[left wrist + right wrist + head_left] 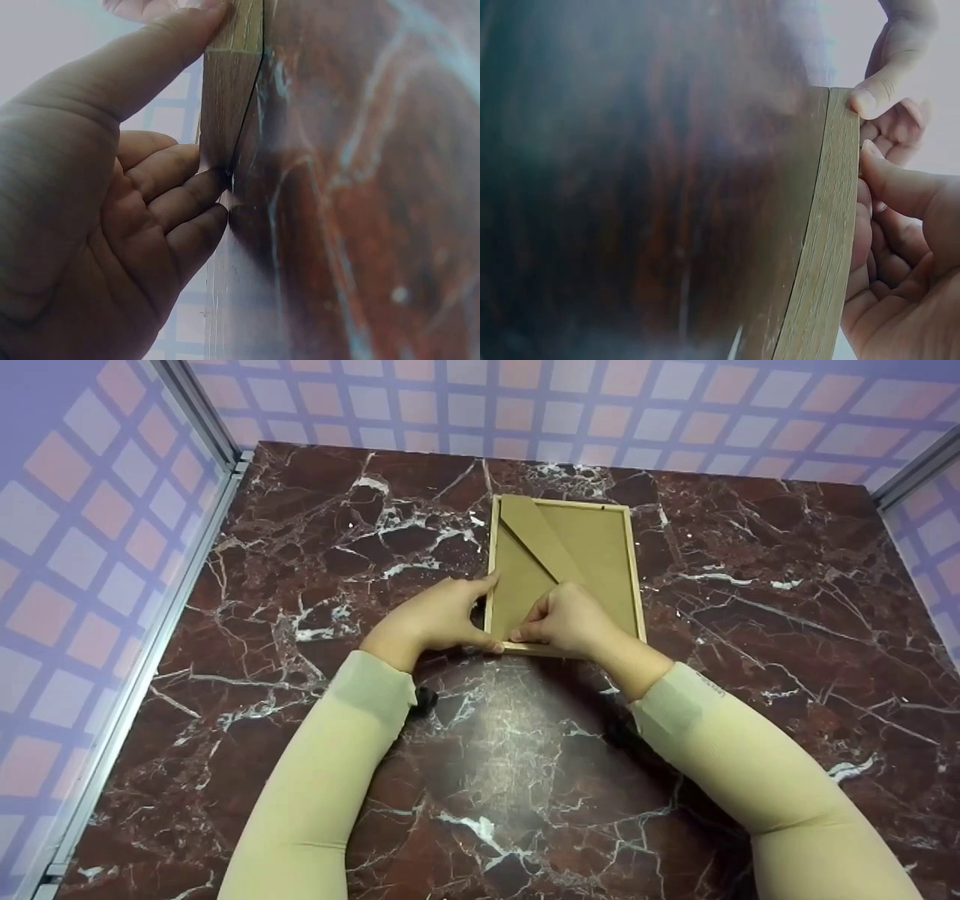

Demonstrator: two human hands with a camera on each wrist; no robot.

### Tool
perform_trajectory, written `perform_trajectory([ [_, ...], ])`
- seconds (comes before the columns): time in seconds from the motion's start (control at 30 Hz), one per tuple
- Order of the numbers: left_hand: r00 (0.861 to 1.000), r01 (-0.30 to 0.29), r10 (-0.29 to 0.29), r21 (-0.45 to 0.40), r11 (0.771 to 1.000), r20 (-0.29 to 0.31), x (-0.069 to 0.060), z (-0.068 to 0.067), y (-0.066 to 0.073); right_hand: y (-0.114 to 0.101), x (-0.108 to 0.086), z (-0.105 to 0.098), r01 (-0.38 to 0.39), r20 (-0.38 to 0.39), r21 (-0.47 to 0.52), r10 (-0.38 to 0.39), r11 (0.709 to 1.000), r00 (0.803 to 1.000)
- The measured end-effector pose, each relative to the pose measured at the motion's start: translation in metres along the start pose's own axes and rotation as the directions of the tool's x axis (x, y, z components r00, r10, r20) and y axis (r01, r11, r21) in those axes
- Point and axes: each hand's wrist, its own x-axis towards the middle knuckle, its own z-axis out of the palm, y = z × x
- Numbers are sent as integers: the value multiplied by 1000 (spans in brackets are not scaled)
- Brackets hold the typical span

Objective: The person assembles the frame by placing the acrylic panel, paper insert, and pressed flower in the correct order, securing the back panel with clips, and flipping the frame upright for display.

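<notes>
A light wooden frame (639, 585) with a brown backing board (517, 592) lies on the marbled table. A tapered brown strip (544, 540) slants across the board from its top left. My left hand (442, 615) is spread at the near left corner, thumb against the near rail (829, 225) and fingertips by the left side. In the left wrist view, its fingers are loosely bent beside the wood (229, 97). My right hand (570, 619) bends over the near rail, fingers curled and tips touching its inner edge; anything between them is hidden.
Dark red marbled tabletop (285, 570) surrounds the frame. Checkered panels (450, 405) stand at the back and both sides, with metal posts at the corners. A small dark object (425, 701) shows beside the left cuff.
</notes>
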Motion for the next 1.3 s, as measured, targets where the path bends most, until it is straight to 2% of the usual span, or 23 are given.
perform_trajectory([
  [0.33, 1000, -19, 19, -5, 1000, -5, 0, 1, -2, -2, 2, 4, 41, -20, -53, -42, 998, 999],
  [0.53, 1000, -10, 10, 7, 1000, -5, 0, 0, -4, -10, 10, 1, 23, 40, -84, -19, 996, 999],
  [0.73, 1000, 7, -7, 8, 1000, -4, -1, 0, -1, -10, 17, -5, 55, 106, -140, -41, 989, 994],
  [0.9, 1000, 12, -12, 1, 1000, 0, -1, 0, 1, -3, 17, -11, 55, 141, -101, -40, 993, 989],
  [1.03, 1000, 7, -7, -3, 1000, 1, 1, 0, 1, 2, 15, -14, 35, 132, -70, -26, 997, 991],
  [1.3, 1000, 8, -8, -6, 1000, 6, 1, 0, -1, 0, 14, -9, 48, 113, -71, -40, 996, 993],
])
